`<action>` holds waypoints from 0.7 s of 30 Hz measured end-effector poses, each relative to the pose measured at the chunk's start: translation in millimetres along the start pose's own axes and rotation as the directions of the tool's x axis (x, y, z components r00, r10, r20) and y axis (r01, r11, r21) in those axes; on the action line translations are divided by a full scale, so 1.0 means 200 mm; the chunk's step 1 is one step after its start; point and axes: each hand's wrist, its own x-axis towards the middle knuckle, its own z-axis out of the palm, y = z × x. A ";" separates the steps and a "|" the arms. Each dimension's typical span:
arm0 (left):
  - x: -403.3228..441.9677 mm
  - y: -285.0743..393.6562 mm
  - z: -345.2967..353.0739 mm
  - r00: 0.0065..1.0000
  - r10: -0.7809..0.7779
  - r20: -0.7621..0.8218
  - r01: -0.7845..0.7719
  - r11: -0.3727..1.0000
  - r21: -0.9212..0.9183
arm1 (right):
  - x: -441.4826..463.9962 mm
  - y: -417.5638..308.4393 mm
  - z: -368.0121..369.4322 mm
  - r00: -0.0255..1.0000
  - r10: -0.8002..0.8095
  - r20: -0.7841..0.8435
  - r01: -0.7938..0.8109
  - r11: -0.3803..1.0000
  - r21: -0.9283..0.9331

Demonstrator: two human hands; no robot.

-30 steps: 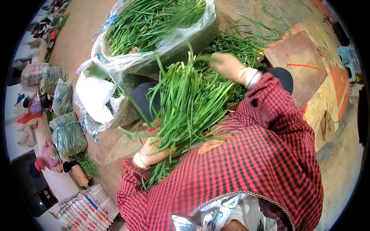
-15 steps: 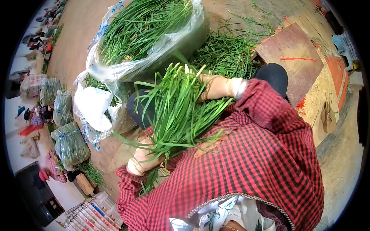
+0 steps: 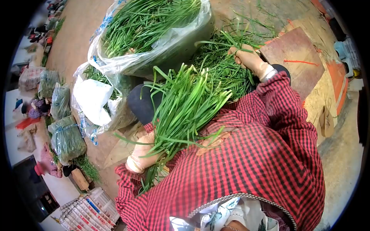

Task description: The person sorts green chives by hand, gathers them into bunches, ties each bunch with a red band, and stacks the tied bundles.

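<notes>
My left hand [image 3: 145, 151], in a pale glove, is closed around a big bunch of green chives [image 3: 189, 109] lying across my lap. Leaves hide most of its fingers. The pale stalk ends point up and to the right. Out to the right, my right hand [image 3: 249, 61] pinches a few loose chive stalks [image 3: 236, 43] between thumb and fingers. It hovers above a heap of loose chive leaves [image 3: 227, 71] on the floor, apart from the bunch.
Ahead stands a large clear plastic bag [image 3: 158, 61] full of chives. A smaller bag with a white plastic sheet [image 3: 92, 99] is beside it. A worn board [image 3: 295, 63] lies at right, near a sandal [image 3: 327, 122]. Packed bags [image 3: 67, 140] and other people are at left.
My right hand has moved from the top of the bunch out to the right, carrying a few stalks over the loose heap. My left hand stays on the bunch.
</notes>
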 end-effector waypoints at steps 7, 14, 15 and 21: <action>0.07 0.14 0.01 0.989 0.146 0.015 -0.110 0.666 0.738 | -0.38 0.00 0.55 0.731 -0.292 0.617 0.609 0.686 -0.397; 0.04 0.05 -0.03 0.968 0.248 -0.034 -0.186 0.802 0.568 | -0.18 -0.04 0.15 0.998 -0.037 -0.054 0.047 0.979 0.196; 0.04 0.10 -0.01 0.966 0.256 -0.043 -0.164 0.730 0.664 | -0.14 -0.03 0.08 0.981 -0.157 -0.118 0.175 0.970 0.166; 0.07 0.25 0.03 0.989 0.150 0.002 -0.068 0.435 0.898 | -0.41 -0.35 0.27 0.412 -0.851 0.325 0.858 0.241 -0.454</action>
